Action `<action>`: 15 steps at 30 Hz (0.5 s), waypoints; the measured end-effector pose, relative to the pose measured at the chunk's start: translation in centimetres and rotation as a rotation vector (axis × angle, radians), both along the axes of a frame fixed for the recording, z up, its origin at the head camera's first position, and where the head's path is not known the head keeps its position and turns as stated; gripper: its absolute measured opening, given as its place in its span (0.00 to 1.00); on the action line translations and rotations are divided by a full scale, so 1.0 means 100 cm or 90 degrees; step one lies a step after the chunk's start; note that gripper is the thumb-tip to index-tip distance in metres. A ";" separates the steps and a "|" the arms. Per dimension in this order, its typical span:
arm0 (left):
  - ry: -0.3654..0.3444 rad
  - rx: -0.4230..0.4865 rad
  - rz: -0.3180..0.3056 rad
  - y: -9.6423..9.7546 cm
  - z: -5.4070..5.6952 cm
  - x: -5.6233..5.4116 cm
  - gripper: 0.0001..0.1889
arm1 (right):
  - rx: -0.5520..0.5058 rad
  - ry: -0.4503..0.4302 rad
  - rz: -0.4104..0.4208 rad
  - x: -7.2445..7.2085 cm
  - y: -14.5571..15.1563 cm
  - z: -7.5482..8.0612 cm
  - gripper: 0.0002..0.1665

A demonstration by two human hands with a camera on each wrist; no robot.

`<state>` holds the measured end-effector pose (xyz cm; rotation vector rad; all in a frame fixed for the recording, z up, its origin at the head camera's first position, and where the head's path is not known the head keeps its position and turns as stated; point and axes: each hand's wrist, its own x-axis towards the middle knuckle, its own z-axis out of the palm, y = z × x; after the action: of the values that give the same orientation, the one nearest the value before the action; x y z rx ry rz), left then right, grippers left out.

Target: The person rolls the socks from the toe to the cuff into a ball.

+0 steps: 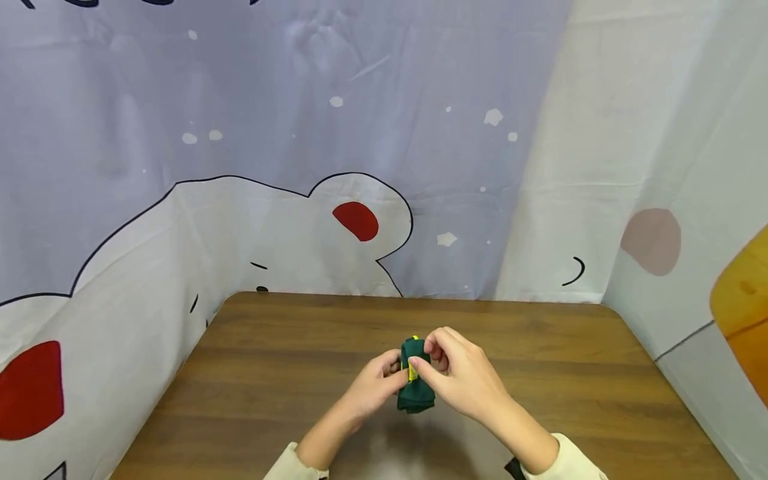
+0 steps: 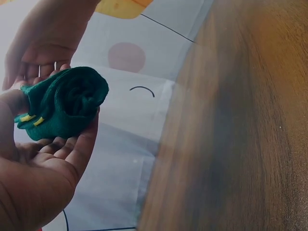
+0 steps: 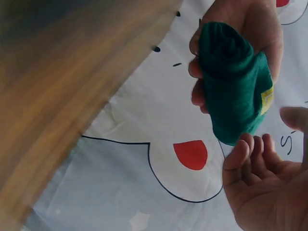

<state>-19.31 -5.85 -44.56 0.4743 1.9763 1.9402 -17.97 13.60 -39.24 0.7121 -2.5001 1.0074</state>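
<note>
A tightly rolled dark green cloth (image 1: 416,398) with a yellow patch (image 3: 267,100) along its loose edge is held up over the table. Its spiral end faces the camera in the left wrist view. My left hand (image 1: 373,388) grips the roll, the fingers curled under and behind it and the thumb at the edge with the yellow marks. From the other side, my right hand (image 1: 465,375) touches the roll with bent fingertips. In the right wrist view those fingertips (image 3: 246,142) meet the roll's lower end, and the thumb stands apart from the cloth.
Beneath the hands lies a brown wood-grain table (image 1: 288,333) with rounded far corners. A printed fabric curtain (image 1: 270,227) with white cartoon shapes hangs along the back and both sides. Light sleeves (image 1: 567,457) cover the forearms.
</note>
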 end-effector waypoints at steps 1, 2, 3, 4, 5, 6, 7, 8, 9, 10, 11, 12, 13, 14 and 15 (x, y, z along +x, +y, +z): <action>-0.001 0.000 0.002 0.000 0.000 0.000 0.21 | 0.020 -0.012 -0.007 -0.001 -0.002 0.002 0.14; 0.000 0.000 0.003 -0.001 -0.001 -0.001 0.21 | 0.042 -0.023 -0.013 -0.003 -0.003 0.005 0.14; 0.001 0.000 0.004 -0.001 -0.001 -0.001 0.20 | 0.062 -0.038 -0.021 -0.004 -0.005 0.008 0.16; 0.003 -0.001 0.004 -0.001 -0.001 -0.001 0.20 | 0.081 -0.051 -0.028 -0.005 -0.006 0.010 0.17; 0.006 -0.003 0.004 -0.002 -0.001 -0.001 0.19 | 0.098 -0.062 -0.036 -0.006 -0.008 0.012 0.18; 0.009 -0.005 0.005 -0.002 -0.001 -0.001 0.19 | 0.113 -0.071 -0.045 -0.007 -0.009 0.014 0.19; 0.013 -0.007 0.005 -0.001 -0.001 -0.001 0.19 | 0.126 -0.078 -0.054 -0.008 -0.011 0.016 0.21; 0.017 -0.012 0.008 -0.001 -0.001 0.000 0.19 | 0.135 -0.083 -0.062 -0.009 -0.012 0.017 0.22; 0.021 -0.017 0.010 -0.001 -0.001 0.000 0.19 | 0.143 -0.088 -0.069 -0.010 -0.013 0.018 0.22; 0.025 -0.023 0.014 -0.001 -0.001 0.000 0.18 | 0.149 -0.088 -0.074 -0.010 -0.014 0.018 0.23; 0.030 -0.028 0.017 -0.001 -0.002 0.000 0.18 | 0.155 -0.089 -0.078 -0.010 -0.015 0.018 0.23; 0.035 -0.033 0.021 -0.001 -0.002 0.000 0.19 | 0.160 -0.089 -0.079 -0.011 -0.016 0.018 0.23; 0.038 -0.038 0.024 -0.001 -0.002 0.000 0.19 | 0.164 -0.088 -0.079 -0.011 -0.016 0.018 0.22; 0.044 -0.041 0.027 0.000 -0.003 0.000 0.19 | 0.170 -0.085 -0.079 -0.011 -0.017 0.017 0.21; 0.052 -0.045 0.030 0.000 -0.003 0.000 0.20 | 0.175 -0.081 -0.077 -0.011 -0.017 0.017 0.20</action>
<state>-19.31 -5.87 -44.89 0.5007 2.1177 1.9006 -19.09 11.88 -37.56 0.5801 -2.7888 0.6939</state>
